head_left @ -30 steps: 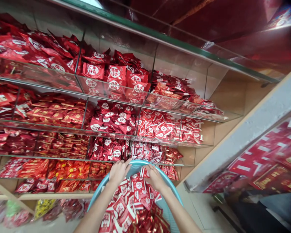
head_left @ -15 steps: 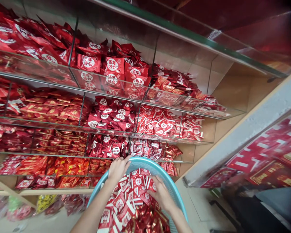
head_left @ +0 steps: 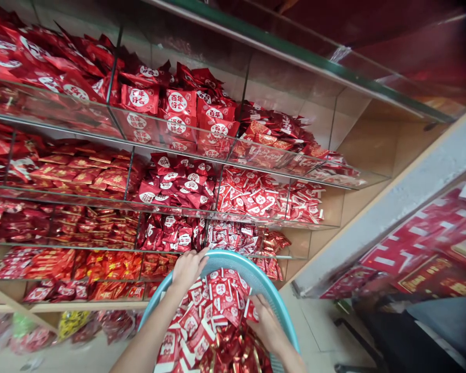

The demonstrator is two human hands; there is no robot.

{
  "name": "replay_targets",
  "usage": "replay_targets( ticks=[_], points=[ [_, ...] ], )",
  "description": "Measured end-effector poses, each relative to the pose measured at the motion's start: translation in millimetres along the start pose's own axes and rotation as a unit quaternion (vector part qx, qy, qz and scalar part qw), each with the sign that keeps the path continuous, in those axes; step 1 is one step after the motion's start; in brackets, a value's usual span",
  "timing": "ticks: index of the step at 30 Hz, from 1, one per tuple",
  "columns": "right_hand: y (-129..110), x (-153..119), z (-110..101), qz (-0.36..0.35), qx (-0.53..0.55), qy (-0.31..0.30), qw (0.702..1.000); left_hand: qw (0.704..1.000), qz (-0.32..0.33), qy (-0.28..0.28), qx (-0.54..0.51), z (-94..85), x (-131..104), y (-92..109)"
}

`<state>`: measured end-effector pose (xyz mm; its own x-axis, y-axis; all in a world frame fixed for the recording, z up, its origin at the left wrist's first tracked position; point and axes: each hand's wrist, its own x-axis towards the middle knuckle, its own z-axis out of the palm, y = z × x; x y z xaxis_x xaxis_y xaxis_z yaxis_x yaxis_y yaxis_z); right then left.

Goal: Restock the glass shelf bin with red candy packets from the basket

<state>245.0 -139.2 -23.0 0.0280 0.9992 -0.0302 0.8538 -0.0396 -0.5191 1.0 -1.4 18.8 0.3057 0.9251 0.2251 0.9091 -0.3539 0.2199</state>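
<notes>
A teal plastic basket [head_left: 279, 305] full of small sachets is in front of me. My left hand [head_left: 188, 268] is closed over its far left rim. Inside the basket, on the right side, my right hand [head_left: 267, 324] has its fingers and thumb curled about a small red-and-white packet [head_left: 250, 311]. Red-and-white packets [head_left: 196, 324] fill the left and far part of the basket. Shiny dark red packets with gold edges [head_left: 236, 349] lie nearer to me. My right palm is turned away from view.
Glass-fronted shelves [head_left: 171, 147] hold red packets sorted in compartments. Clear bags [head_left: 34, 331] of goods lie below them at left. A grey-white post [head_left: 334, 248] and red printed goods [head_left: 423, 238] are at right. A black chair [head_left: 373, 331] stands at lower right.
My right hand has shifted right and slightly down inside the basket, with a red packet now between its fingers. My left hand stays on the rim.
</notes>
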Motion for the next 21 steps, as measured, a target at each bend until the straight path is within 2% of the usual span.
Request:
replay_targets(
  ticks=[4,9,14,21],
  points=[
    [-2,-2,-9,0.004,0.044,0.004,0.999,1.000,0.005,0.003,0.001,1.8,0,-1],
    [-2,0,-25,-0.001,0.077,0.055,0.996,1.000,0.005,0.007,0.005,3.6,0,-1],
    [0,0,-19,0.014,0.069,0.072,0.995,1.000,0.005,0.007,0.003,2.2,0,-1],
    [-5,1,-9,0.035,0.024,0.027,0.999,1.000,0.008,0.015,0.008,2.1,0,-2]
  ],
)
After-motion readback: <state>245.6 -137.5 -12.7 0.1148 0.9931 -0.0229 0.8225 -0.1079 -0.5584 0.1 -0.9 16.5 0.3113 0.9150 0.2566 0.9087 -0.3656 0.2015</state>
